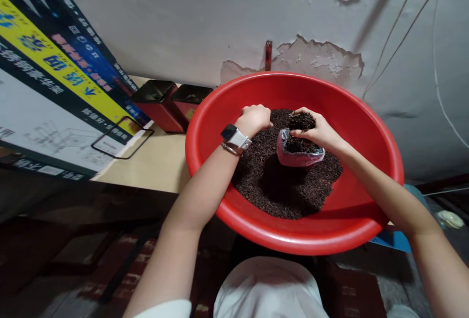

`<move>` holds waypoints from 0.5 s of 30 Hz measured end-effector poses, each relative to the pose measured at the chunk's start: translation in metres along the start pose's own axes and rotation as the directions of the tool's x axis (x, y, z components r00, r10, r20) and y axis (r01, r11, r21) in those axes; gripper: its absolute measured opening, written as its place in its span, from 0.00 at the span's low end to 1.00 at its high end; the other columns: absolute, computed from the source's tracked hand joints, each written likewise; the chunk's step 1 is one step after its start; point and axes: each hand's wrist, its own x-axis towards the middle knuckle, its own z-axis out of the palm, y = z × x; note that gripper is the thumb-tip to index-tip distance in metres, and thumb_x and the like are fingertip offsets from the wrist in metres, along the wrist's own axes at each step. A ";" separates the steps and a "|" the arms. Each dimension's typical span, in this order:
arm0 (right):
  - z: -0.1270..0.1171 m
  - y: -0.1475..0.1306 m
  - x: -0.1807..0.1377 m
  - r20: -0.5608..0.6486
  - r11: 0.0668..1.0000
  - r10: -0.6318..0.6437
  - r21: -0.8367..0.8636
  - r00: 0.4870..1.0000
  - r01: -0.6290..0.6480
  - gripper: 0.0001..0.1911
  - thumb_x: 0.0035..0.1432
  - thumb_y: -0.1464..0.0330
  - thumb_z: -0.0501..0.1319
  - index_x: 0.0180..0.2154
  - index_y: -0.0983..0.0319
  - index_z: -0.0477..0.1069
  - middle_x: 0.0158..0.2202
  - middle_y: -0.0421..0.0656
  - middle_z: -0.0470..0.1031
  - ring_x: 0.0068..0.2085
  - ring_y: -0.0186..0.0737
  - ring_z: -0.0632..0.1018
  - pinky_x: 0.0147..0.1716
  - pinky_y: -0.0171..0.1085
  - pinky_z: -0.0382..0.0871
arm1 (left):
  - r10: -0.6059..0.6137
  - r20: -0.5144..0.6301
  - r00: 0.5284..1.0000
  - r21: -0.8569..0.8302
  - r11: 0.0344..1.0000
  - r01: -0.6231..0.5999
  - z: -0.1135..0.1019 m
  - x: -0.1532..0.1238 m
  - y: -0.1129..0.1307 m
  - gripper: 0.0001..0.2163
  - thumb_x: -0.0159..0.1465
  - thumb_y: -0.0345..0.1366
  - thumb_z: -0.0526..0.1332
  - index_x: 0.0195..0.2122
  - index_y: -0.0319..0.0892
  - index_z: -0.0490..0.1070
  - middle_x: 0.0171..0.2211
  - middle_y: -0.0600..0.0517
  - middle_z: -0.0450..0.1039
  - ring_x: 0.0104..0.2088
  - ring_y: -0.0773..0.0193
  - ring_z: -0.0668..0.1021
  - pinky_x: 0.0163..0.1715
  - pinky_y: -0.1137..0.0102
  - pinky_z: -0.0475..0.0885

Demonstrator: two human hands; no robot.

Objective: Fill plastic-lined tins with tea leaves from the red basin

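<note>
Dark loose dried leaves that look like tea [278, 186] lie heaped in a large red plastic basin [293, 242]. My right hand [317, 130] pinches a clump of these leaves between thumb and fingers, just above the mouth of a small clear bag with a pinkish side [300, 157]. The bag stands open on the heap, partly filled with leaves. To its left, my left hand [255, 116], with a watch on the wrist, is curled closed over the heap. Its fingertips are hidden, so anything inside it does not show.
Two red tins with dark tops [161, 108] stand left of the basin on a pale tabletop [164, 161]. A large printed carton [62, 88] leans at the left, near a black wire handle [122, 137]. Behind is a peeling wall [164, 25] with hanging cords. A blue stool [394, 240] shows at the right.
</note>
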 end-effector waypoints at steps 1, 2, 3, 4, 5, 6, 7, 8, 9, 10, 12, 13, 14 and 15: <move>-0.002 0.002 0.001 -0.030 1.000 0.008 -0.005 1.000 -0.008 0.21 0.45 0.64 0.67 0.43 0.60 0.71 0.39 0.41 0.76 0.43 0.45 0.75 0.46 0.45 0.68 | 0.002 -0.002 1.000 -0.003 1.000 -0.002 0.001 0.001 0.000 0.20 0.67 0.39 0.61 0.60 0.42 0.71 0.57 0.38 0.72 0.57 0.42 0.74 0.54 0.52 0.71; -0.003 0.003 0.001 -0.052 1.000 0.010 -0.019 0.999 -0.011 0.20 0.46 0.65 0.67 0.43 0.60 0.72 0.39 0.41 0.76 0.43 0.45 0.75 0.46 0.45 0.68 | 0.004 -0.002 1.000 -0.005 1.000 -0.004 0.002 0.002 0.000 0.21 0.67 0.39 0.61 0.60 0.42 0.71 0.57 0.38 0.72 0.57 0.42 0.74 0.54 0.52 0.71; -0.005 0.004 0.001 -0.072 0.999 0.007 -0.040 0.997 -0.009 0.18 0.46 0.65 0.66 0.42 0.59 0.72 0.39 0.41 0.76 0.43 0.44 0.75 0.47 0.45 0.68 | 0.009 -0.003 1.000 -0.004 1.000 -0.009 0.003 0.003 0.000 0.21 0.67 0.39 0.61 0.60 0.41 0.70 0.57 0.37 0.72 0.57 0.42 0.74 0.53 0.52 0.71; -0.006 0.005 0.002 -0.095 0.998 0.000 -0.064 0.995 -0.006 0.17 0.46 0.66 0.66 0.41 0.59 0.72 0.39 0.41 0.77 0.43 0.44 0.75 0.47 0.45 0.68 | 0.015 -0.006 1.000 -0.001 1.000 -0.015 0.004 0.003 0.000 0.21 0.67 0.40 0.61 0.61 0.41 0.70 0.57 0.37 0.72 0.56 0.42 0.74 0.53 0.52 0.71; -0.008 0.006 0.002 -0.118 0.996 -0.004 -0.087 0.993 -0.006 0.16 0.46 0.68 0.65 0.40 0.59 0.73 0.39 0.41 0.77 0.42 0.43 0.76 0.48 0.45 0.68 | 0.022 -0.008 1.000 0.003 1.000 -0.022 0.004 0.004 -0.001 0.21 0.67 0.40 0.61 0.61 0.41 0.70 0.57 0.37 0.72 0.56 0.42 0.75 0.53 0.52 0.71; -0.009 0.007 0.002 -0.140 0.994 -0.003 -0.104 0.990 -0.012 0.15 0.46 0.69 0.65 0.40 0.59 0.73 0.38 0.41 0.77 0.42 0.43 0.76 0.48 0.45 0.68 | 0.030 -0.010 0.999 0.005 1.000 -0.030 0.005 0.005 -0.001 0.21 0.67 0.40 0.61 0.61 0.41 0.70 0.57 0.38 0.72 0.56 0.42 0.75 0.53 0.53 0.71; -0.011 0.007 0.002 -0.156 0.993 0.001 -0.113 0.988 -0.019 0.15 0.46 0.70 0.64 0.40 0.60 0.73 0.38 0.41 0.77 0.41 0.42 0.76 0.47 0.45 0.69 | 0.041 -0.010 0.999 0.003 0.999 -0.041 0.005 0.005 -0.001 0.21 0.67 0.41 0.61 0.61 0.42 0.70 0.57 0.38 0.73 0.56 0.42 0.75 0.52 0.53 0.71; -0.013 0.007 0.003 -0.167 0.993 0.005 -0.112 0.986 -0.025 0.15 0.46 0.71 0.64 0.39 0.60 0.73 0.37 0.41 0.77 0.40 0.41 0.77 0.47 0.44 0.69 | 0.053 -0.013 0.999 -0.004 0.999 -0.053 0.006 0.005 -0.001 0.21 0.67 0.41 0.61 0.60 0.42 0.70 0.57 0.39 0.73 0.56 0.43 0.75 0.52 0.54 0.71; -0.015 0.007 0.003 -0.175 0.994 0.007 -0.105 0.984 -0.025 0.14 0.46 0.71 0.63 0.39 0.61 0.73 0.37 0.41 0.78 0.40 0.41 0.77 0.46 0.44 0.70 | 0.065 -0.015 0.998 -0.014 0.998 -0.066 0.006 0.005 -0.001 0.21 0.67 0.41 0.61 0.60 0.43 0.71 0.57 0.39 0.73 0.55 0.43 0.75 0.52 0.54 0.71; -0.017 0.007 0.003 -0.183 0.995 0.004 -0.096 0.983 -0.022 0.14 0.46 0.72 0.63 0.39 0.61 0.73 0.37 0.42 0.78 0.39 0.40 0.77 0.46 0.43 0.70 | 0.076 -0.018 0.997 -0.026 0.997 -0.076 0.006 0.005 -0.001 0.21 0.67 0.41 0.61 0.60 0.43 0.71 0.57 0.39 0.73 0.55 0.43 0.75 0.52 0.54 0.71; -0.022 0.006 0.003 -0.207 0.996 -0.006 -0.084 0.978 -0.011 0.13 0.47 0.71 0.63 0.39 0.61 0.73 0.37 0.43 0.78 0.38 0.40 0.78 0.44 0.42 0.72 | 0.086 -0.027 0.996 -0.050 0.995 -0.087 0.006 0.005 -0.001 0.21 0.66 0.41 0.62 0.59 0.44 0.72 0.57 0.40 0.73 0.55 0.43 0.75 0.52 0.56 0.71; -0.024 0.004 0.003 -0.223 0.997 -0.009 -0.079 0.975 -0.009 0.13 0.48 0.71 0.62 0.39 0.61 0.72 0.38 0.43 0.78 0.37 0.40 0.78 0.42 0.42 0.73 | 0.088 -0.030 0.996 -0.057 0.994 -0.090 0.007 0.004 0.000 0.20 0.66 0.41 0.62 0.59 0.45 0.72 0.56 0.40 0.73 0.55 0.44 0.75 0.52 0.56 0.71; -0.028 0.003 0.003 -0.238 0.997 -0.011 -0.074 0.971 -0.007 0.13 0.48 0.70 0.62 0.39 0.61 0.72 0.38 0.43 0.78 0.37 0.39 0.78 0.41 0.42 0.74 | 0.090 -0.032 0.995 -0.062 0.994 -0.092 0.007 0.004 0.000 0.20 0.66 0.41 0.62 0.59 0.45 0.72 0.56 0.40 0.73 0.55 0.44 0.75 0.51 0.57 0.71; -0.031 0.001 0.003 -0.250 0.998 -0.016 -0.070 0.968 -0.002 0.13 0.48 0.70 0.63 0.39 0.61 0.72 0.39 0.43 0.78 0.37 0.40 0.78 0.41 0.42 0.74 | 0.094 -0.033 0.995 -0.064 0.993 -0.096 0.008 0.004 0.000 0.20 0.66 0.40 0.62 0.58 0.45 0.72 0.56 0.40 0.74 0.55 0.44 0.75 0.51 0.57 0.71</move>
